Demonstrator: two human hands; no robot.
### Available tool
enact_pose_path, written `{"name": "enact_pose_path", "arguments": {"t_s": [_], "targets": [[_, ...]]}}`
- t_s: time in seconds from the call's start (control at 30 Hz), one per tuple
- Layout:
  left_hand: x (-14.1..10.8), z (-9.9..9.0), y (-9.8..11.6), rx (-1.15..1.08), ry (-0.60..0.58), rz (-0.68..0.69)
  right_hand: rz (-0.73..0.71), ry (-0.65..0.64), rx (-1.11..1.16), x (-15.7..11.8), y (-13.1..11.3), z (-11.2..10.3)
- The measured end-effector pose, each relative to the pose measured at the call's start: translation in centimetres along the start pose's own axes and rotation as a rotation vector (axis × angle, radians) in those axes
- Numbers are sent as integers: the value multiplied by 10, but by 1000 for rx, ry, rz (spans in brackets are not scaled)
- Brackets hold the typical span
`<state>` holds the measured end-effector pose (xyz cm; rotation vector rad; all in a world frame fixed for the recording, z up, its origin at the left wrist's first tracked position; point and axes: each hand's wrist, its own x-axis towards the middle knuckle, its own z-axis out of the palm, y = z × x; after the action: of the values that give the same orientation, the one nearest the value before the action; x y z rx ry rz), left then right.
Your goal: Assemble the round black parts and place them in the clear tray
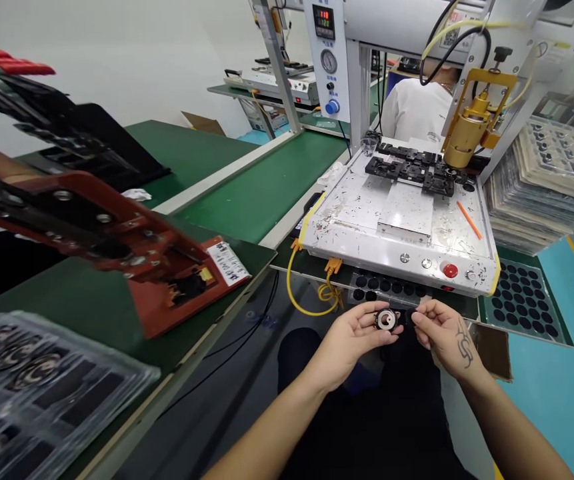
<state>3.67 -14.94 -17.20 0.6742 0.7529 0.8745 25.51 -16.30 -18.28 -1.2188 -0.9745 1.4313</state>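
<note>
My left hand (347, 343) pinches a small round part (387, 320) between thumb and fingers, above my lap. The part has a black rim, a silvery ring and a pale centre. Close beside it, my right hand (444, 333) has thumb and fingers closed on a small black disc (409, 316). The disc is partly covered by the fingers, and I cannot tell whether it touches the round part. Just beyond my hands, a clear sheet with black discs (391, 285) sticks out from under the machine's front edge.
A white benchtop machine (351, 233) carries black fixtures (411, 170), a gold cylinder (467, 130) and an orange stick (469, 220). Right are stacked trays (531, 193) and a disc sheet (524, 300). Left are a red hand press (167, 267) and clear tray (51, 393). Behind sits a person (417, 110).
</note>
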Motion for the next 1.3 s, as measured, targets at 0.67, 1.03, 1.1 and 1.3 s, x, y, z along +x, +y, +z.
{"name": "enact_pose_path", "arguments": {"t_s": [0.67, 1.03, 1.1, 1.3], "targets": [[-19, 11, 4, -5, -15, 49, 68, -196, -202, -15, -24, -11], [-20, 13, -1, 73, -25, 109, -221, -204, -447, -15, -31, 13], [-20, 13, -2, 80, -30, 121, -227, -206, -439, -15, -29, 14], [-20, 14, -3, 109, -42, 131, -220, -206, -418, -15, -27, 12]]}}
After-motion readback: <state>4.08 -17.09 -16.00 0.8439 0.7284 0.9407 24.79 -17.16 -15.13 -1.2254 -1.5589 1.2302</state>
